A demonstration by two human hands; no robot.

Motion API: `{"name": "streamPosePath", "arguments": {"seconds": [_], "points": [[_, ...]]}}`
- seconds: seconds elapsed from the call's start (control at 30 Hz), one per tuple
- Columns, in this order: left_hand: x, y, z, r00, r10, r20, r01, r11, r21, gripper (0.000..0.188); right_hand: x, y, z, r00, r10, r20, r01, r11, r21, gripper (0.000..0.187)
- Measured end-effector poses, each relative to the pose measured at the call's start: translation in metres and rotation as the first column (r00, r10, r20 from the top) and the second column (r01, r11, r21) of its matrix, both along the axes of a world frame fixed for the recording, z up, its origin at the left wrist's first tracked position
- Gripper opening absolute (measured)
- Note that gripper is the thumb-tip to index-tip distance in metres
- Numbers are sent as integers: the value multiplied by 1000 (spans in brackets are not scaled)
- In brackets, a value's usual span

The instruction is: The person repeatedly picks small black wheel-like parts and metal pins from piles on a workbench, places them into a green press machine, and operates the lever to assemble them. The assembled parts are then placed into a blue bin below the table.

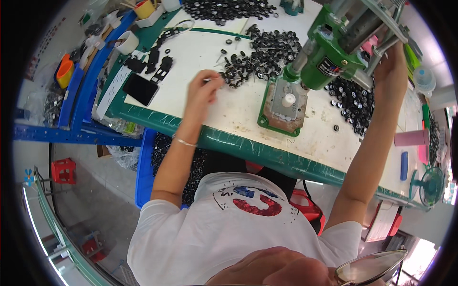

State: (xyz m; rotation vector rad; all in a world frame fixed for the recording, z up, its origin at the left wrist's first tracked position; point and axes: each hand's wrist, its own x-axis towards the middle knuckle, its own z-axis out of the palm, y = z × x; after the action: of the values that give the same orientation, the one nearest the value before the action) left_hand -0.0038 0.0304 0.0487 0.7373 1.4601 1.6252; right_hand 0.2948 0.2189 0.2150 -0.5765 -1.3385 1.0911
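My left hand is over the white worktop with its fingers curled together, pinching a small black part, mostly hidden. Just beyond it lie black wheels with thin metal pins, loosely heaped. A green hand press stands right of the middle. On its base plate sits a short white cylindrical holder, below the ram and apart from it. My right hand is raised at the press's right side, closed round its metal lever; some fingers are hidden.
More black wheels lie right of the press, and another heap at the back. A phone and black straps are at the left. A pink cylinder and small green fan stand right. A blue bin sits below the table's edge.
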Motion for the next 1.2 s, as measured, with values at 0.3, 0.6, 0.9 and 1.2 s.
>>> {"name": "streamPosePath", "arguments": {"seconds": [0.3, 0.6, 0.9, 1.2], "points": [[-22, -6, -25, 696, -85, -713, -150, 953, -261, 25, 117, -66, -172, 585, -241, 774, 317, 947, 56, 21], [-20, 7, -31, 878, -9, -479, -74, 985, -154, 13, 99, -88, -179, 433, -268, 860, 265, 950, 163, 23], [40, 17, -2, 988, -119, -99, 131, 984, 124, 16, 0, -97, -146, 820, 42, 571, -146, 980, 138, 27], [75, 37, 2, 951, -224, -213, 254, 959, 125, 8, -33, -96, -156, 782, 94, 616, -90, 995, -38, 28]]}}
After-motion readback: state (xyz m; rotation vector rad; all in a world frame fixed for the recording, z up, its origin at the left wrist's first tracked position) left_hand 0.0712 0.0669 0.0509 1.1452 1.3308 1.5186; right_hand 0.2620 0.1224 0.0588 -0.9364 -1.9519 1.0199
